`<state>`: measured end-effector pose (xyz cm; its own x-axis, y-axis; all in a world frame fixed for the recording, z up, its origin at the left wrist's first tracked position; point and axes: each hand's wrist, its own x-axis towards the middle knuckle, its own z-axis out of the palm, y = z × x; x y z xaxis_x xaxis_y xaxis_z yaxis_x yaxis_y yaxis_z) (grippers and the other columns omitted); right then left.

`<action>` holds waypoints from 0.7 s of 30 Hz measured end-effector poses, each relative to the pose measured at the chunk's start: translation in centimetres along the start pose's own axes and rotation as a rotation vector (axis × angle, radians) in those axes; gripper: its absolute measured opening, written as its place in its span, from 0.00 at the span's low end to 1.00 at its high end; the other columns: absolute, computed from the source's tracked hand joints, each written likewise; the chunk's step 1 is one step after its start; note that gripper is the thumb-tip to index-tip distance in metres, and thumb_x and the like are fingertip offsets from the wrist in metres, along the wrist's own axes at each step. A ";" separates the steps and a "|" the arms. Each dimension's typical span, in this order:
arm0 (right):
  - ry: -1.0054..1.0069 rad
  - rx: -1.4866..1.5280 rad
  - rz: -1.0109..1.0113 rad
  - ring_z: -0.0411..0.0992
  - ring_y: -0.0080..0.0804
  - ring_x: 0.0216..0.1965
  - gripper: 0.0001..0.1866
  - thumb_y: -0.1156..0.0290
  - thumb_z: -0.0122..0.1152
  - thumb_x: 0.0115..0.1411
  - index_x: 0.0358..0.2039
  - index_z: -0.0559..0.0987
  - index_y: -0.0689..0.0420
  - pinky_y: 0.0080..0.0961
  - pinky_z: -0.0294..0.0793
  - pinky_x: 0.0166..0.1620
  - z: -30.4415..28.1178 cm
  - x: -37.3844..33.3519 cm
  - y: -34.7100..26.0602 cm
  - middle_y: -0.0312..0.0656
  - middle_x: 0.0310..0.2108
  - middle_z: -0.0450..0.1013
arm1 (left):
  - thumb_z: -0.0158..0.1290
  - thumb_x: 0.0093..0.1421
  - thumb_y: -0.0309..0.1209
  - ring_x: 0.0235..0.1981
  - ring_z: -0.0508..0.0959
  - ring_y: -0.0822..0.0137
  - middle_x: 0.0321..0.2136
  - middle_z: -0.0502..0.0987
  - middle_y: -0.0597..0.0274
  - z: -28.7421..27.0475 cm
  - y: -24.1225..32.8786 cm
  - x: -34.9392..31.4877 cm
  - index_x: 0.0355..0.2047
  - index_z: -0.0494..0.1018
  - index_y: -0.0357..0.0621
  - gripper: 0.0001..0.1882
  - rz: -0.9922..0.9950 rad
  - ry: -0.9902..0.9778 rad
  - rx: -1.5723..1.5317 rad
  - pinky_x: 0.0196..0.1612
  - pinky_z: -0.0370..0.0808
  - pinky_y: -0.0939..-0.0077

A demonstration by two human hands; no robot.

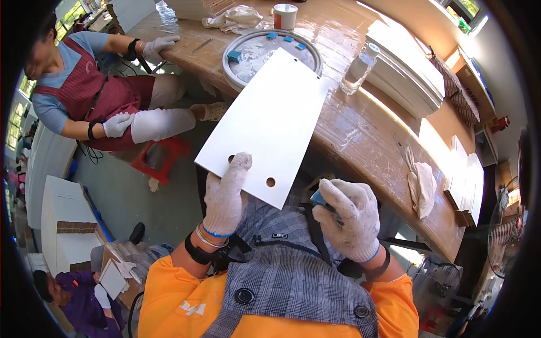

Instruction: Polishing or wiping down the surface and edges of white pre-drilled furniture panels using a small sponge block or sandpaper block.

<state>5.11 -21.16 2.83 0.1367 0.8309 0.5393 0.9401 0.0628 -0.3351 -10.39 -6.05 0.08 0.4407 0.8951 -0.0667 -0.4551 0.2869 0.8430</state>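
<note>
White-gloved left hand [225,197] is grasping one flat white board [267,121] (two large round holes [270,182] are showing); white-gloved right hand [350,217] is clenching one small blue piece [318,197].

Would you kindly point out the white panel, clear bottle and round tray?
White panel [267,124]: head view, middle of its face.
Clear bottle [357,73]: head view, its side wall.
Round tray [259,61]: head view, bare inner surface.
</note>
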 end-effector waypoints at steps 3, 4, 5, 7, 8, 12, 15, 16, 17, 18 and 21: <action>0.177 0.121 0.064 0.71 0.42 0.39 0.25 0.75 0.66 0.48 0.49 0.72 0.54 0.32 0.72 0.41 0.8 0.8 2.7 0.45 0.42 0.72 | 0.49 0.61 0.27 0.45 0.75 0.65 0.44 0.71 0.56 -2.8 1.0 -0.2 0.53 0.62 0.33 0.21 0.013 0.058 -0.067 0.50 0.72 0.69; 0.221 0.137 0.107 0.71 0.42 0.40 0.25 0.77 0.66 0.49 0.49 0.72 0.55 0.31 0.73 0.40 1.7 1.3 3.8 0.46 0.43 0.71 | 0.48 0.60 0.27 0.46 0.75 0.64 0.45 0.71 0.55 -3.6 1.5 -0.3 0.54 0.62 0.34 0.21 0.015 0.080 -0.078 0.50 0.73 0.67; 0.229 0.199 0.205 0.72 0.43 0.42 0.22 0.77 0.64 0.51 0.48 0.71 0.56 0.30 0.75 0.39 2.4 1.9 4.5 0.47 0.45 0.70 | 0.48 0.60 0.27 0.46 0.75 0.64 0.45 0.71 0.55 -4.3 2.0 -0.4 0.54 0.62 0.34 0.21 0.031 0.069 -0.076 0.50 0.73 0.67; 0.229 0.182 0.172 0.72 0.43 0.42 0.22 0.77 0.64 0.51 0.47 0.71 0.56 0.30 0.75 0.38 3.9 3.8 5.9 0.48 0.45 0.69 | 0.45 0.61 0.31 0.47 0.74 0.62 0.46 0.71 0.55 -5.5 3.0 -0.9 0.53 0.62 0.33 0.21 0.106 0.150 0.004 0.51 0.72 0.67; 0.214 0.163 0.153 0.72 0.43 0.42 0.21 0.77 0.64 0.51 0.47 0.71 0.57 0.30 0.76 0.37 4.5 5.0 6.6 0.48 0.46 0.69 | 0.45 0.61 0.31 0.47 0.74 0.62 0.46 0.71 0.55 -6.3 3.1 -1.0 0.53 0.62 0.33 0.21 0.119 0.141 0.004 0.51 0.72 0.67; 0.140 0.052 0.035 0.69 0.48 0.48 0.25 0.77 0.63 0.49 0.49 0.69 0.59 0.36 0.73 0.47 8.1 10.3 9.2 0.49 0.47 0.67 | 0.42 0.63 0.34 0.47 0.74 0.60 0.46 0.71 0.52 -9.6 4.0 -1.6 0.52 0.63 0.31 0.22 0.203 0.207 0.020 0.51 0.71 0.66; -0.017 -0.031 0.101 0.63 0.53 0.55 0.30 0.69 0.62 0.51 0.55 0.66 0.58 0.38 0.66 0.56 11.4 13.4 11.5 0.54 0.55 0.62 | 0.41 0.63 0.35 0.47 0.74 0.59 0.46 0.71 0.51 -10.8 4.5 -1.5 0.53 0.63 0.31 0.22 0.259 0.294 0.035 0.51 0.71 0.65; -0.095 -0.120 0.141 0.62 0.53 0.57 0.32 0.65 0.62 0.53 0.58 0.65 0.57 0.40 0.65 0.57 12.0 14.6 11.7 0.55 0.58 0.59 | 0.41 0.63 0.35 0.47 0.74 0.59 0.46 0.71 0.51 -11.1 4.7 -1.7 0.53 0.63 0.31 0.22 0.279 0.286 0.025 0.51 0.71 0.65; -0.162 -0.143 0.118 0.57 0.56 0.60 0.38 0.60 0.61 0.53 0.61 0.59 0.58 0.41 0.60 0.60 13.0 15.4 13.2 0.57 0.62 0.53 | 0.41 0.63 0.35 0.47 0.74 0.59 0.47 0.71 0.51 -11.4 4.9 -1.8 0.53 0.63 0.31 0.22 0.296 0.302 0.024 0.51 0.71 0.65; -0.160 -0.139 0.109 0.57 0.56 0.60 0.38 0.60 0.61 0.53 0.61 0.59 0.58 0.41 0.60 0.60 13.6 16.0 13.2 0.57 0.62 0.53 | 0.41 0.63 0.35 0.47 0.74 0.59 0.47 0.71 0.51 -11.6 4.9 -1.8 0.53 0.63 0.31 0.22 0.303 0.332 0.031 0.51 0.71 0.65; -0.339 -0.224 0.109 0.45 0.57 0.66 0.41 0.50 0.55 0.56 0.63 0.56 0.62 0.42 0.43 0.67 14.5 16.6 13.4 0.59 0.65 0.48 | 0.41 0.63 0.35 0.47 0.74 0.59 0.47 0.71 0.52 -11.8 5.0 -1.1 0.53 0.63 0.31 0.22 0.305 0.313 0.001 0.51 0.70 0.65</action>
<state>15.42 1.50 -3.88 0.1638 0.9632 0.2131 0.9756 -0.1262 -0.1795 -22.27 -1.54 -1.94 0.0301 0.9992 0.0272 -0.5273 -0.0073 0.8497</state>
